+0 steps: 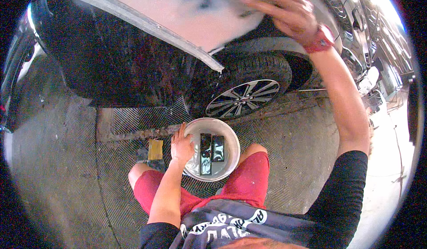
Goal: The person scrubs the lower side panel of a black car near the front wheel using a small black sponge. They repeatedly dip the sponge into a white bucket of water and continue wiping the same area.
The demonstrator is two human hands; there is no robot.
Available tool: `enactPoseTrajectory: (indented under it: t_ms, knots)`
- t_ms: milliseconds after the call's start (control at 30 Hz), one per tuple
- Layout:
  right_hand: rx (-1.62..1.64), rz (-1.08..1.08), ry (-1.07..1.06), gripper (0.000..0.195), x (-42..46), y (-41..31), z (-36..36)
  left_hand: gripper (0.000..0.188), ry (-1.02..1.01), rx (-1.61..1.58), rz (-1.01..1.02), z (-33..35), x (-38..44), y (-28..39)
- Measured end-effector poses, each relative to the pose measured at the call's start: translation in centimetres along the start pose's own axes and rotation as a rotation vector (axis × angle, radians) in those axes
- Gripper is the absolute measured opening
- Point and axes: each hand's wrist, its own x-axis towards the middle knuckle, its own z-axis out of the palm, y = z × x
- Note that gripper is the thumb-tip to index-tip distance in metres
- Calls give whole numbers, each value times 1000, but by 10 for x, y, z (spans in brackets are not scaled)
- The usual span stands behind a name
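My left hand rests at the left rim of a round white bucket; whether its fingers grip the rim is unclear. Inside the bucket, two dark rectangular blocks lie side by side in cloudy liquid. My right hand is raised at the upper right, blurred, fingers spread, over or against a car's body panel with a pinkish, sanded-looking patch. Nothing shows in its fingers. A red band circles that wrist. A drip falls from the end of the grey sill edge beneath the panel.
The car's wheel with a silver alloy rim stands just beyond the bucket. A yellowish rectangular sheet lies on the ribbed floor left of the bucket. Another dark vehicle part rises at the upper right. My knees flank the bucket.
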Motion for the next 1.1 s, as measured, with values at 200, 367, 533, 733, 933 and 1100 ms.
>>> enactPoseTrajectory:
  t_ms: [200,367,533,733,933,1100]
  knots:
    - [47,10,-171,53,17,-27,-9,38,42,29,1,-3,-6,-5]
    - [-99,-28,-141,50,-55,-25,-13,39,30,-9,10,-3,3,3]
    - [-62,-49,-144,57,27,-79,32,39,17,78,2,-7,-4,-2]
    - [-140,-34,-146,48,-41,-58,15,37,37,21,-6,0,1,0]
    - [-44,42,-183,46,25,-100,30,35,-18,10,-42,-2,-3,-2]
    - [-102,42,-121,47,-35,-92,31,32,-28,-9,-41,1,4,0]
